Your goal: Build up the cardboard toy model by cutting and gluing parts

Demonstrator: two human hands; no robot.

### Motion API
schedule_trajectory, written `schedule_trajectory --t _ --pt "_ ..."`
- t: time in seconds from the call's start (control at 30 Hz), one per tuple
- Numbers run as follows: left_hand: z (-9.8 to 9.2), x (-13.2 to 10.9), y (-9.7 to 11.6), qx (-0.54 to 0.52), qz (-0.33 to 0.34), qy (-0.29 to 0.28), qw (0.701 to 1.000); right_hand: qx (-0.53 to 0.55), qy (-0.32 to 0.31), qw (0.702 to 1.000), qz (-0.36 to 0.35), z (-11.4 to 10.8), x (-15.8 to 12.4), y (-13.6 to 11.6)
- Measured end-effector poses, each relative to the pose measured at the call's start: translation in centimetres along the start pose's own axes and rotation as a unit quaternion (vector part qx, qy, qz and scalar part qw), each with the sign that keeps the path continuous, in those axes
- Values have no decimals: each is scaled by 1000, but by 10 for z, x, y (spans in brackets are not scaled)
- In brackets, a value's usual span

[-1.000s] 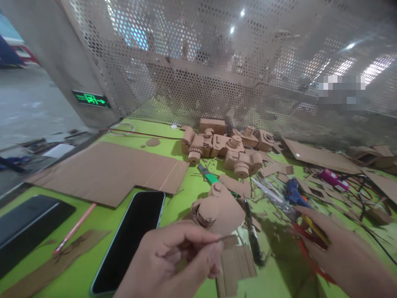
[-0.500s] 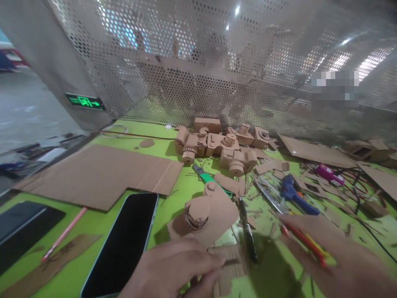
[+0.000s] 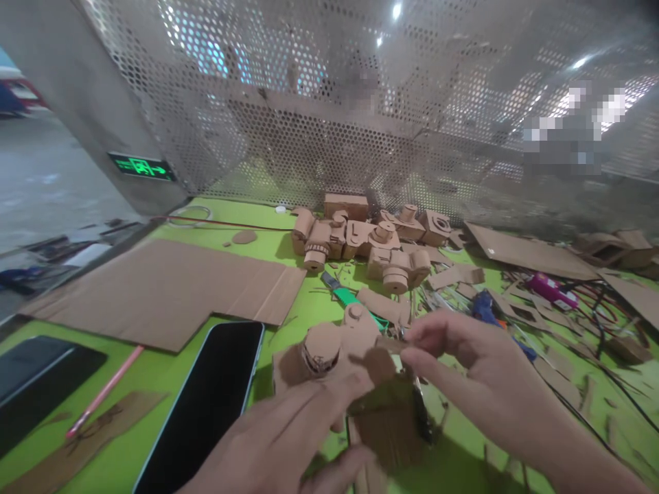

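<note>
My right hand [image 3: 463,363] pinches a small cardboard strip [image 3: 391,344] between thumb and fingertips, over the right edge of a cardboard camera shape. That camera shape [image 3: 322,350], with a round raised lens, lies in front of me. My left hand [image 3: 288,425] is at its near edge, its fingers blurred and partly hidden; what they hold, if anything, I cannot make out. Under and beside my hands lies a ridged cardboard piece [image 3: 391,436]. A black pen-like tool [image 3: 423,412] lies beneath my right hand, partly covered.
Several cardboard cameras [image 3: 396,269] stand behind. A phone [image 3: 206,405], a pink pencil [image 3: 106,392] and a large cardboard sheet [image 3: 154,291] lie left. Rightward are a blue glue gun [image 3: 482,307], a purple tool [image 3: 552,291], cables and scraps. A green cutter [image 3: 347,298] lies centrally.
My right hand has moved left to the camera shape; the red and yellow item it held is no longer visible. The small strip has left my left fingertips and is now in my right hand.
</note>
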State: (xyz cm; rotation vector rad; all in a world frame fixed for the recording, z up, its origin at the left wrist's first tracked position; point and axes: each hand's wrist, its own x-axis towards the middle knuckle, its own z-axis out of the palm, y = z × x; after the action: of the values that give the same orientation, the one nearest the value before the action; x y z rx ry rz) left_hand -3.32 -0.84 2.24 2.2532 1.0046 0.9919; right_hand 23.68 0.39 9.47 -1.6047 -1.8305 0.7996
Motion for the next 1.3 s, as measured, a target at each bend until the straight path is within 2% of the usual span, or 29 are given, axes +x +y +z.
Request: schedule_trajectory --t 0.1,0.17,0.27,0.4,0.5,0.6,0.7,0.83,0.87,0.93,1.0,1.07,1.17,1.3 --pt "1 0 -12 19 18 -20 999 -16 -1 1000 26 8 14 1" --pt "3 3 -16 7 13 -12 1000 -32 -20 999 26 18 21 1" --pt "2 17 -12 4 2 18 1000 -52 -28 998 -3 29 26 0" --pt "-1 36 -2 76 51 36 995 -63 -25 997 -41 26 27 2" --pt "-1 36 -3 124 82 41 988 -61 -120 989 -66 12 29 -2" --pt "1 28 -8 154 133 66 977 -60 -227 965 -115 -1 37 -12" --pt "-1 23 -8 169 184 84 965 -59 -261 958 -105 -7 50 -20" --pt "-3 26 -2 173 154 -2 973 -52 -278 959 -26 -5 64 -24" --pt "0 26 -2 173 156 -24 972 -40 -279 959 -6 -3 66 -24" --pt "9 25 -6 176 145 -3 974 -15 -271 962 19 1 70 -23" --pt "21 21 -12 162 134 68 975 -3 -246 969 25 6 71 -21" --pt "31 16 -18 157 120 83 977 -4 -223 975 20 11 72 -18" --pt "36 13 -21 163 102 57 980 -10 -195 981 15 15 71 -13" --pt "32 14 -18 177 94 43 979 -10 -166 986 3 18 71 -8"
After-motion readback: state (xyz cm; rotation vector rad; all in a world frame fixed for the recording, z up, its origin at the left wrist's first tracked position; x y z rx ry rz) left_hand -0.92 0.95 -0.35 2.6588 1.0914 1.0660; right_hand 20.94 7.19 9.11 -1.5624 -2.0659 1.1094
